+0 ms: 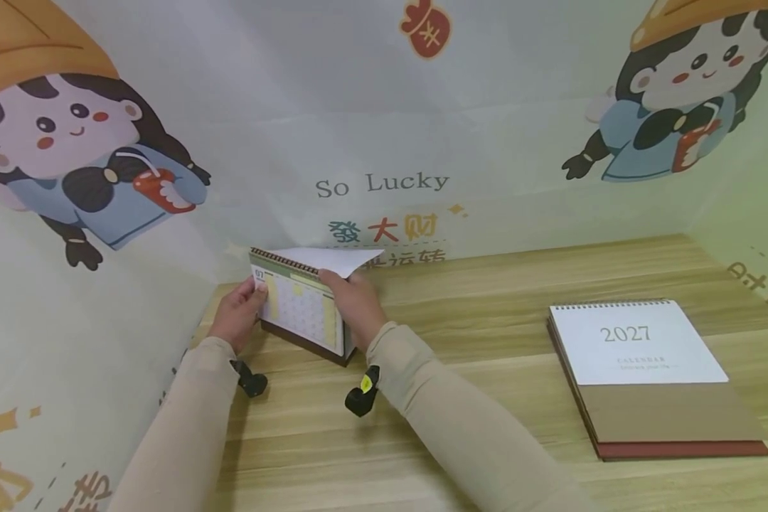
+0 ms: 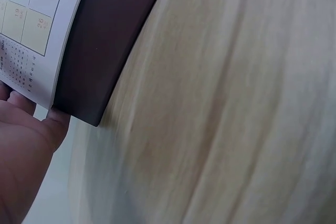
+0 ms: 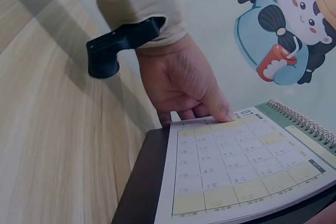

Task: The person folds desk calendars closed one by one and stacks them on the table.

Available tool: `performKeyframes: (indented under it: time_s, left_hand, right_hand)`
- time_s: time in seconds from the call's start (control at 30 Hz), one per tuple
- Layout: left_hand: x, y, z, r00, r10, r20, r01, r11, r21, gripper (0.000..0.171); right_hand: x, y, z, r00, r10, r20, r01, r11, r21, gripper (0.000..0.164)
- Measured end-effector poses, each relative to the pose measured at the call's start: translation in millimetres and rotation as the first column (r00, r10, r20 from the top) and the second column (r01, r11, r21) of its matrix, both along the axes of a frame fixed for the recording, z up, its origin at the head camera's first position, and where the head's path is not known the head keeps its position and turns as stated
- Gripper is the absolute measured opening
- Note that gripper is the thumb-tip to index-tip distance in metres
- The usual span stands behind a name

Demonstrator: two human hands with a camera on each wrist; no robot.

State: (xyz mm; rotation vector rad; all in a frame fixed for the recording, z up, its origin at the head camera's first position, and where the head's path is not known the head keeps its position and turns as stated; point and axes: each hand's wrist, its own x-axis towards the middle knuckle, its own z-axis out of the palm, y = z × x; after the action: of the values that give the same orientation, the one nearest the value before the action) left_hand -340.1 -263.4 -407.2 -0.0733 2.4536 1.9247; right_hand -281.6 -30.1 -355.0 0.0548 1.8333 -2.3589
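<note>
A spiral-bound desk calendar (image 1: 301, 309) stands tilted near the back left of the table, showing a page marked 07 with yellow side columns. My left hand (image 1: 238, 313) grips its left edge, thumb on the page. The right wrist view also shows this left hand (image 3: 181, 82), its thumb on the page (image 3: 226, 156). At the upper right edge, my right hand (image 1: 357, 302) holds the calendar with its thumb in front; its other fingers are mostly hidden. A white sheet (image 1: 336, 259) sticks out behind the spiral. Below the page runs the dark base (image 2: 100, 45).
A second desk calendar (image 1: 640, 355), its cover reading 2027, rests on the right of the wood-grain table (image 1: 461, 334). Printed walls (image 1: 281, 114) with cartoon figures enclose the table at the back and sides.
</note>
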Motion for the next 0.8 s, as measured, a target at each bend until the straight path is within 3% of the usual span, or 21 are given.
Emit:
performKeyframes:
  time_s: [0.3, 0.63, 0.8]
  left_hand:
    - [0.3, 2, -0.2, 1.0, 0.009, -0.011, -0.008, 1.0, 0.017, 0.057]
    - [1.0, 3, -1.5, 1.0, 0.025, -0.004, -0.025, 1.0, 0.008, 0.056]
    - [0.6, 2, -1.2, 1.0, 0.025, 0.004, -0.025, 1.0, 0.005, 0.056]
  right_hand:
    - [-2.1, 0, 5.6, 0.999, 0.004, 0.054, -0.003, 1.0, -0.019, 0.026]
    - [-4.9, 1, 14.1, 0.993, 0.026, 0.111, -0.005, 0.983, -0.184, 0.023]
    - [-3.4, 0, 12.4, 0.999, 0.003, 0.054, 0.002, 0.994, -0.107, 0.026]
